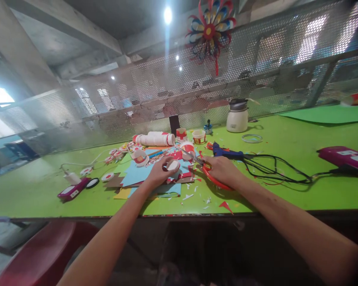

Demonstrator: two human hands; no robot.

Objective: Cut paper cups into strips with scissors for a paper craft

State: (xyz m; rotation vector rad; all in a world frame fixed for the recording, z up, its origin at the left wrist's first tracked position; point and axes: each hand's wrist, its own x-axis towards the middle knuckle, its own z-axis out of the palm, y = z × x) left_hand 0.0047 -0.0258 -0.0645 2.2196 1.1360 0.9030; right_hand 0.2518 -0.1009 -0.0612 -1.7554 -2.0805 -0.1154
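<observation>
My left hand (160, 173) is closed around a small round white piece (174, 165) that looks like the bottom of a paper cup. In my right hand (223, 170) is a pair of scissors (213, 179) with red handles, its blades pointing up and left, close to a red-and-white paper cup (187, 150). Beneath both, blue paper sheets (134, 174) lie in a loose stack, strewn with red and white scraps. Another cut cup (140, 157) lies left of my left hand. Whether the blades are touching the cup, I cannot tell.
A blue glue gun (226, 152) and its black cable (274, 169) lie right of the scissors. Purple power strips (73, 190) sit at both sides. Behind are stacked paper cups (155, 139), a white jar (237, 119) and a metal mesh screen (137, 95).
</observation>
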